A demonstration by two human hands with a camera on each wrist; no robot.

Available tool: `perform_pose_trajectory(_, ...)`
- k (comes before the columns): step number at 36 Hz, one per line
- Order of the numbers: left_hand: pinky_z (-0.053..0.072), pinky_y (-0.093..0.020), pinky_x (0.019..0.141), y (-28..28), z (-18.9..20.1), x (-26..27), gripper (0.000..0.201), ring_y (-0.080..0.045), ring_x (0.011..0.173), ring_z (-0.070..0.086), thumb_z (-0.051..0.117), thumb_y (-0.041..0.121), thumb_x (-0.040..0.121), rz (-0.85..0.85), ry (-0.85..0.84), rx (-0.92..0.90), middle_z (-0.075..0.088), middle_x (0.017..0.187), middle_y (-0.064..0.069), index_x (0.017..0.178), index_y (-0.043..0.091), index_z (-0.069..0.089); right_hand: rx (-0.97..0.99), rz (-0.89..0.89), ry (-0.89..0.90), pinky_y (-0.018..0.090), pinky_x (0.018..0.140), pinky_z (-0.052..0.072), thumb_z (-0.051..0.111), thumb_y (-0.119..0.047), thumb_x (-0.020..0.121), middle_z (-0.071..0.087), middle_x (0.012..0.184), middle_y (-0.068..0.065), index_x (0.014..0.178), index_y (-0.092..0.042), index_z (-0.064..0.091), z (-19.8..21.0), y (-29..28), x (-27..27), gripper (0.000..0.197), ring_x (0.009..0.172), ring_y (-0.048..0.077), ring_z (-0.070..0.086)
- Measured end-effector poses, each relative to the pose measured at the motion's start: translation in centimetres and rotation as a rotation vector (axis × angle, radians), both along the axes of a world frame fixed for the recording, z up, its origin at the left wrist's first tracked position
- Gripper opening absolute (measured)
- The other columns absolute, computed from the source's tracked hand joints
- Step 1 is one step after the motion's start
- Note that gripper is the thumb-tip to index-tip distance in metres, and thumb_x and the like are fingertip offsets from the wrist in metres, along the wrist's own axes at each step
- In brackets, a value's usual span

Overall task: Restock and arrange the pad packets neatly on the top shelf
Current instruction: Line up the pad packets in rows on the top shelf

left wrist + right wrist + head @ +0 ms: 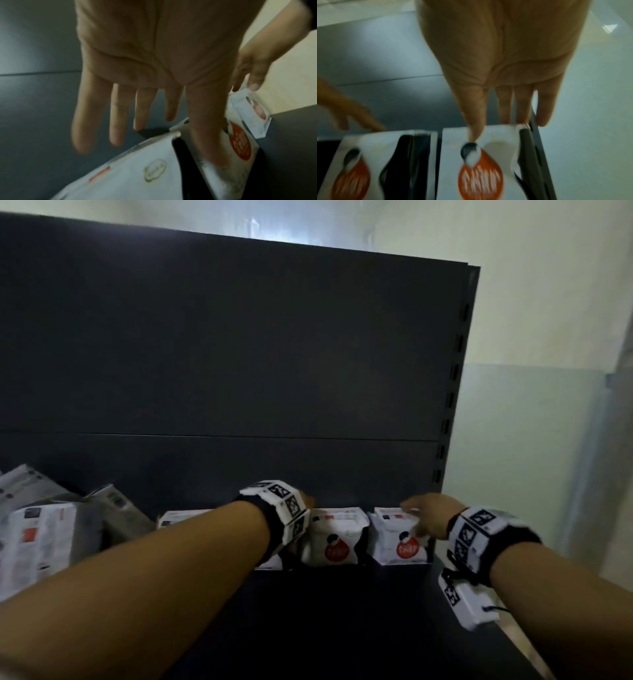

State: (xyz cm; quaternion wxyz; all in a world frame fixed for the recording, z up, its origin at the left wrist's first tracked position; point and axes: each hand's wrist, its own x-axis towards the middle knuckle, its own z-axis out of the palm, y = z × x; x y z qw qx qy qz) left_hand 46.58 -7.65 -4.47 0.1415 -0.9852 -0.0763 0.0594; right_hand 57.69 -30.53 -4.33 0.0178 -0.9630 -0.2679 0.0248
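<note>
Three white pad packets with red-orange logos stand in a row at the back of the dark shelf point(329, 621). My left hand point(306, 501) point(154, 88) hangs over the middle packet point(337, 542) point(240, 147). Its fingers are straight and spread, and the thumb lies down the packet's front. My right hand point(426, 517) point(505, 74) straddles the top of the rightmost packet point(397, 539) point(481, 175), thumb on the front and straight fingers behind the top edge. My left forearm partly hides the third packet point(181, 516) point(137, 175).
A jumble of tilted white and grey packets point(41, 535) lies at the shelf's left end. The dark back panel point(239, 354) rises behind the row. The slotted right upright point(455, 405) stands just beyond the rightmost packet, with a pale wall point(531, 422) past it.
</note>
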Motion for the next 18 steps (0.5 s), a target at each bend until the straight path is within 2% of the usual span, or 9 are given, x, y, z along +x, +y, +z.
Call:
perform_pose_trajectory(3, 0.046, -0.051, 0.095, 0.2, -0.2, 0.3, 0.072, -0.032, 0.127, 0.047, 0.071, 0.035, 0.077, -0.018, 0.011, -0.013, 0.043, 0.144, 0.001, 0.139, 0.036, 0.034, -0.039, 0.074, -0.029, 0.027, 0.107, 0.032, 0.063, -0.024, 0.092, 0.039, 0.151, 0.0, 0.146, -0.024, 0.039, -1.2, -0.5, 0.4, 0.059, 0.136, 0.02, 0.04)
perform_pose_trajectory(6, 0.042, -0.04, 0.101, 0.1, -0.7, 1.4, 0.057, -0.027, 0.125, 0.049, 0.062, 0.033, 0.085, 0.026, -0.005, -0.086, 0.046, 0.142, 0.002, 0.137, 0.042, 0.039, -0.032, 0.121, -0.073, 0.03, 0.109, 0.033, 0.06, -0.022, 0.093, 0.042, 0.149, 0.001, 0.143, -0.024, 0.043, -1.6, -0.8, 0.8, 0.053, 0.135, 0.022, 0.042)
perform_pose_trajectory(8, 0.042, -0.033, 0.099, -0.1, -1.2, 2.1, 0.045, -0.024, 0.122, 0.052, 0.057, 0.043, 0.086, 0.039, -0.036, -0.099, 0.05, 0.137, 0.005, 0.13, 0.046, 0.045, -0.053, 0.14, -0.077, 0.031, 0.109, 0.034, 0.06, -0.024, 0.092, 0.043, 0.149, 0.001, 0.143, -0.024, 0.044, -1.5, -1.0, 0.8, 0.053, 0.134, 0.022, 0.042)
perform_pose_trajectory(10, 0.041, -0.029, 0.092, -0.1, -1.6, 2.6, 0.047, -0.022, 0.116, 0.054, 0.058, 0.053, 0.078, 0.034, -0.069, -0.098, 0.054, 0.131, 0.009, 0.122, 0.054, 0.043, -0.072, 0.157, -0.081, 0.032, 0.11, 0.034, 0.061, -0.026, 0.091, 0.045, 0.147, 0.001, 0.142, -0.024, 0.045, -1.4, -1.0, 0.8, 0.053, 0.133, 0.022, 0.044)
perform_pose_trajectory(11, 0.04, -0.026, 0.089, 0.0, -1.7, 2.7, 0.042, -0.021, 0.115, 0.055, 0.057, 0.055, 0.079, 0.042, -0.074, -0.118, 0.056, 0.13, 0.009, 0.119, 0.056, 0.043, -0.07, 0.163, -0.086, 0.032, 0.109, 0.035, 0.061, -0.026, 0.091, 0.047, 0.146, 0.002, 0.141, -0.024, 0.046, -1.4, -1.0, 0.8, 0.052, 0.132, 0.023, 0.045)
perform_pose_trajectory(13, 0.038, -0.025, 0.088, -0.2, -1.5, 2.6, 0.033, -0.021, 0.115, 0.055, 0.055, 0.051, 0.085, 0.064, -0.048, -0.124, 0.057, 0.13, 0.008, 0.117, 0.056, 0.047, -0.068, 0.17, -0.094, 0.032, 0.106, 0.038, 0.061, -0.025, 0.091, 0.052, 0.141, 0.005, 0.138, -0.023, 0.05, -1.4, -0.9, 0.8, 0.049, 0.127, 0.024, 0.049)
perform_pose_trajectory(16, 0.039, -0.031, 0.092, -0.8, -0.9, 2.4, 0.047, -0.027, 0.119, 0.053, 0.059, 0.045, 0.08, 0.049, -0.01, -0.111, 0.054, 0.133, 0.003, 0.125, 0.046, 0.049, -0.089, 0.176, -0.094, 0.031, 0.103, 0.041, 0.063, -0.027, 0.089, 0.054, 0.137, 0.006, 0.137, -0.023, 0.051, -1.3, -0.6, 0.8, 0.05, 0.125, 0.025, 0.051)
perform_pose_trajectory(18, 0.042, -0.035, 0.097, -1.1, -0.7, 1.7, 0.058, -0.027, 0.121, 0.052, 0.065, 0.043, 0.078, 0.087, -0.026, -0.143, 0.052, 0.136, 0.002, 0.132, 0.038, 0.046, -0.099, 0.176, -0.102, 0.032, 0.103, 0.042, 0.064, -0.027, 0.089, 0.054, 0.137, 0.006, 0.137, -0.023, 0.051, -1.4, -0.4, 0.7, 0.05, 0.125, 0.025, 0.051)
